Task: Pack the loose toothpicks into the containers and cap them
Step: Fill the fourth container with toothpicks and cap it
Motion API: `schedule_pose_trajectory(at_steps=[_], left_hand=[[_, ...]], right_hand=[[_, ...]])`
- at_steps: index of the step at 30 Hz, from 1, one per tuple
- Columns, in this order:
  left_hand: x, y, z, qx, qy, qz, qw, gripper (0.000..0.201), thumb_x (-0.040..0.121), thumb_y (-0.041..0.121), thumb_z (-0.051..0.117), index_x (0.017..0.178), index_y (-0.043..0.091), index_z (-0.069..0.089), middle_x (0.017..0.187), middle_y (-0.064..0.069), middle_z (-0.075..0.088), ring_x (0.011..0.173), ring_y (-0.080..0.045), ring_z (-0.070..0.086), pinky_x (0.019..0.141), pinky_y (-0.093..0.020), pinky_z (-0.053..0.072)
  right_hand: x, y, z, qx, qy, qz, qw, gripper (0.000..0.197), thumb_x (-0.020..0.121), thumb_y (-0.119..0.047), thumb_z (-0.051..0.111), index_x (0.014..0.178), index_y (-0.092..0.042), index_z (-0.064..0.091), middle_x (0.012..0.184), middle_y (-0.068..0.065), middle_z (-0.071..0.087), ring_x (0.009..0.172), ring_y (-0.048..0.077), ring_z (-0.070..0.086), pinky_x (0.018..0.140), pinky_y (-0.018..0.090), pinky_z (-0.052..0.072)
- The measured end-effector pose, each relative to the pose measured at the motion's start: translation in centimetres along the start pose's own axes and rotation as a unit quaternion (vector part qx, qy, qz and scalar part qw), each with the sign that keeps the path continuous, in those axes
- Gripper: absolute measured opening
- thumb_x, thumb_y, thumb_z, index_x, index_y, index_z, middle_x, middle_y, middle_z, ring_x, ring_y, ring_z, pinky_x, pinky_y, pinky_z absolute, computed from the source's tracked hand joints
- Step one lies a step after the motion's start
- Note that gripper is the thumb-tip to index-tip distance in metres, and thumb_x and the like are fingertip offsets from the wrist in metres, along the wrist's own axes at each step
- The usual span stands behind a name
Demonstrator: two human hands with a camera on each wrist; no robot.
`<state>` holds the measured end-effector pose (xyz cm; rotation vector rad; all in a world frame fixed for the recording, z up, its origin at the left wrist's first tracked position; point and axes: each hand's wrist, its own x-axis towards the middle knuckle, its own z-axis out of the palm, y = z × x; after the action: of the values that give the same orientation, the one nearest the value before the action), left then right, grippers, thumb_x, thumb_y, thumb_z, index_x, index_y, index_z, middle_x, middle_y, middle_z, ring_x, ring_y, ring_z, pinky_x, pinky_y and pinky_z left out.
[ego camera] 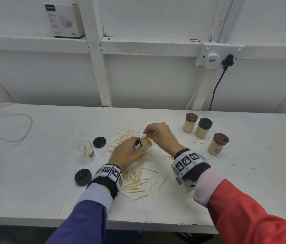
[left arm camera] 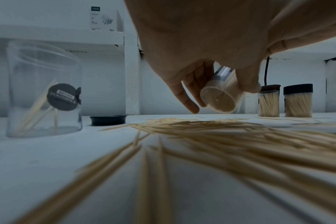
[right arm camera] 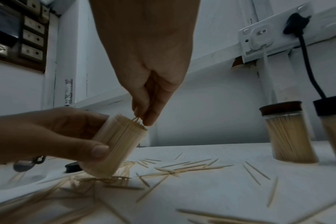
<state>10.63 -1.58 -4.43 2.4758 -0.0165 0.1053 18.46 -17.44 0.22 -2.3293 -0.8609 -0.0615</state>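
Toothpick loading at table centre: open jar (ego camera: 143, 144) held tilted, nearly full.

Left hand (ego camera: 126, 154) wraps fingers and thumb round the jar wall, base just above the table (ego camera: 244, 191), mouth leaning toward 1 o'clock. Right hand (ego camera: 159, 134) pinches a few picks (right arm camera: 136, 119) between thumb and fingertips at the jar mouth; remaining fingers are curled. Loose toothpicks (ego camera: 137, 182) lie scattered under and around both hands, densest at 6 o'clock of the jar. Second jar (ego camera: 86, 151), uncapped and upright with a few picks inside, stands at 9 o'clock. Two black caps (ego camera: 99, 142) (ego camera: 83, 177) lie near it. Three capped, filled jars (ego camera: 190, 122) (ego camera: 203, 128) (ego camera: 217, 144) stand at 2 to 3 o'clock, well apart from the hands.
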Motion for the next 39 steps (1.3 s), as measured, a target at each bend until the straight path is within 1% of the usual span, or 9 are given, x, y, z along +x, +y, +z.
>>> schedule_pose_trajectory(at_steps=[4,10,16,20,23,28,34,37,39], left_hand=[[0.0,-0.2,0.0,-0.010,0.020,-0.006,1.000,0.053,0.081,0.055,0.065,0.123,0.024,0.053,0.107,0.012,0.060,0.095,-0.009,0.056,0.080,-0.030,0.048],[0.0,0.1,-0.1,-0.018,0.022,0.000,1.000,0.054,0.081,0.054,0.066,0.124,0.024,0.054,0.109,0.013,0.060,0.098,-0.008,0.056,0.083,-0.031,0.048],[-0.1,0.0,0.0,-0.015,0.008,0.028,0.999,0.049,0.082,0.049,0.068,0.122,0.023,0.055,0.108,0.010,0.061,0.094,-0.009,0.056,0.082,-0.033,0.049],[0.0,-0.1,0.0,-0.016,0.003,0.037,0.999,0.048,0.082,0.049,0.068,0.121,0.023,0.055,0.107,0.009,0.062,0.095,-0.010,0.057,0.082,-0.035,0.050],[0.0,-0.2,0.1,-0.018,0.000,0.038,0.999,0.049,0.082,0.051,0.068,0.121,0.025,0.055,0.107,0.010,0.062,0.095,-0.009,0.057,0.083,-0.035,0.050],[0.0,-0.2,0.1,-0.009,-0.001,0.041,0.999,0.047,0.081,0.051,0.068,0.119,0.025,0.055,0.105,0.010,0.062,0.093,-0.009,0.057,0.081,-0.036,0.050],[0.0,-0.3,0.1,0.000,0.022,0.022,1.000,0.052,0.081,0.060,0.063,0.118,0.024,0.055,0.102,0.011,0.061,0.090,-0.009,0.057,0.078,-0.034,0.050],[-0.1,-0.3,0.0,-0.009,0.037,0.000,0.999,0.058,0.080,0.062,0.063,0.122,0.024,0.054,0.106,0.011,0.060,0.094,-0.010,0.057,0.080,-0.032,0.049],[-0.1,-0.4,0.0,-0.008,0.042,-0.006,0.999,0.058,0.080,0.061,0.063,0.124,0.024,0.054,0.109,0.011,0.061,0.097,-0.011,0.057,0.083,-0.034,0.049]], right_hand=[[-0.5,-0.1,0.6,0.022,0.017,-0.002,1.000,0.028,0.086,0.009,0.055,0.106,-0.005,0.070,0.098,0.009,0.073,0.088,0.019,0.069,0.082,0.031,0.055],[-0.8,-0.3,0.9,-0.027,0.036,0.003,0.999,0.026,0.088,0.004,0.057,0.108,-0.005,0.070,0.097,0.009,0.074,0.089,0.023,0.068,0.082,0.038,0.053],[-0.6,0.2,0.9,-0.009,0.043,0.026,0.999,0.028,0.083,0.005,0.062,0.106,-0.008,0.070,0.101,0.006,0.071,0.086,0.019,0.067,0.081,0.034,0.053],[-0.6,0.6,0.6,0.031,0.058,0.054,0.996,0.025,0.082,-0.010,0.072,0.107,-0.015,0.069,0.107,-0.001,0.066,0.088,0.014,0.064,0.081,0.032,0.050],[-0.4,1.0,0.1,0.068,0.022,0.093,0.993,0.027,0.085,-0.021,0.073,0.111,-0.015,0.068,0.107,-0.001,0.066,0.088,0.016,0.065,0.078,0.033,0.053],[-0.2,1.3,0.0,0.148,-0.016,0.112,0.982,0.017,0.091,-0.004,0.062,0.105,-0.001,0.072,0.096,0.014,0.072,0.085,0.022,0.070,0.081,0.035,0.059],[-0.7,0.5,1.1,0.124,-0.070,0.091,0.986,0.035,0.098,-0.002,0.046,0.128,-0.008,0.062,0.129,0.010,0.063,0.121,0.020,0.056,0.102,0.028,0.044],[-1.2,0.5,1.1,0.215,-0.141,0.096,0.961,0.063,0.094,0.011,0.032,0.148,-0.023,0.038,0.151,0.004,0.042,0.141,0.016,0.033,0.118,0.034,0.027],[-1.5,0.6,0.6,0.221,-0.174,0.102,0.954,0.071,0.094,0.011,0.030,0.152,-0.030,0.025,0.158,-0.003,0.026,0.145,0.011,0.019,0.119,0.029,0.017]])
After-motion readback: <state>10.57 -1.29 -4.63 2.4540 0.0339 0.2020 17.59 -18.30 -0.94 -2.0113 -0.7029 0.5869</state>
